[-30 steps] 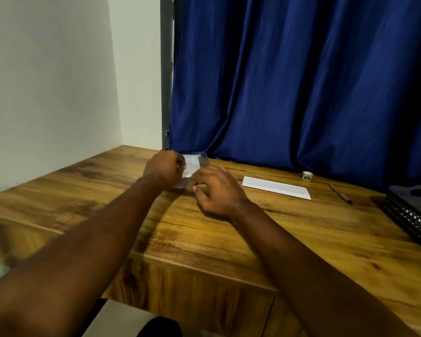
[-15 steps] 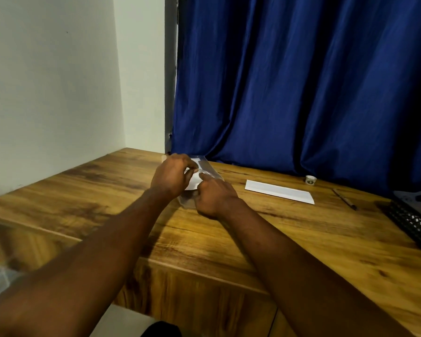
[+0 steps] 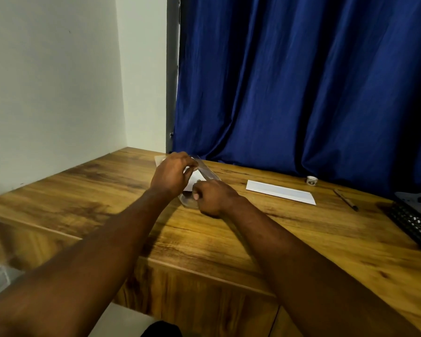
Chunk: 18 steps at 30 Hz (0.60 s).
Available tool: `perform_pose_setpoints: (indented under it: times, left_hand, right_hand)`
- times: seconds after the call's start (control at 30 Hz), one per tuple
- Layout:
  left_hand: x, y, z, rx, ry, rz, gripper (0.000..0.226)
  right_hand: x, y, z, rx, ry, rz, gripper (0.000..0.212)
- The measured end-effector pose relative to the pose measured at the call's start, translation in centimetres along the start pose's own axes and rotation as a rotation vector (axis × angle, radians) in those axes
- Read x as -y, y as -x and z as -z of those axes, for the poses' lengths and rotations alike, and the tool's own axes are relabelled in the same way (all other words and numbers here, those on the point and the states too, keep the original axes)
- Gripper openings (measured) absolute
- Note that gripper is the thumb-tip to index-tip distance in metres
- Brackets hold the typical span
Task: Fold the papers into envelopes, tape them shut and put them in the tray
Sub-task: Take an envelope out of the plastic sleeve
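Note:
My left hand and my right hand meet over a clear plastic sleeve at the far side of the wooden table. White paper shows between the two hands, inside or under the sleeve. The left hand's fingers curl over the sleeve's top edge, and the right hand pinches its near end. A folded white envelope lies flat to the right. The black mesh tray sits at the right edge, with a pale sheet in it.
A small white tape roll stands near the blue curtain. A dark pen lies between the envelope and the tray. The white wall runs along the table's left side.
The view has tilted a little, and both hands have drawn closer together on the clear sleeve, whose far end now stands lifted. The envelope, tape and pen have not moved.

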<state>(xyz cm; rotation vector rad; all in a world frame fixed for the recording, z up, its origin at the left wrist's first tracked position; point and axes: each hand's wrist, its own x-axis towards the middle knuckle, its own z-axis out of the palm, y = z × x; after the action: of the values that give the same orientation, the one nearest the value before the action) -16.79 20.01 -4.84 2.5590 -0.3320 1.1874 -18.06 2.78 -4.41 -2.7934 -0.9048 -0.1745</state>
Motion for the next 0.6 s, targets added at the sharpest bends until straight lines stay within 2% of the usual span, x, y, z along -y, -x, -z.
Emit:
perform_pose_setpoints:
  times: [0.13,0.4,0.5,0.6]
  left_hand:
    - [-0.1,-0.1,-0.2,-0.002,0.012,-0.039,0.017]
    - [0.1,-0.2,-0.2,0.001,0.023,-0.043,0.019]
    - [0.5,-0.3,-0.3,0.014,0.02,-0.03,0.02]
    - [0.9,0.0,-0.3,0.027,-0.002,-0.004,0.021]
  right_hand:
    - [-0.5,-1.3,-0.5,0.144,0.048,-0.014,0.043]
    - [-0.1,-2.4,-1.4,0.167,0.048,-0.094,0.068]
    - [-0.1,-2.0,-1.3,0.103,-0.006,-0.096,0.066]
    - [0.0,-1.2,-1.3,-0.054,-0.045,-0.019,0.05]
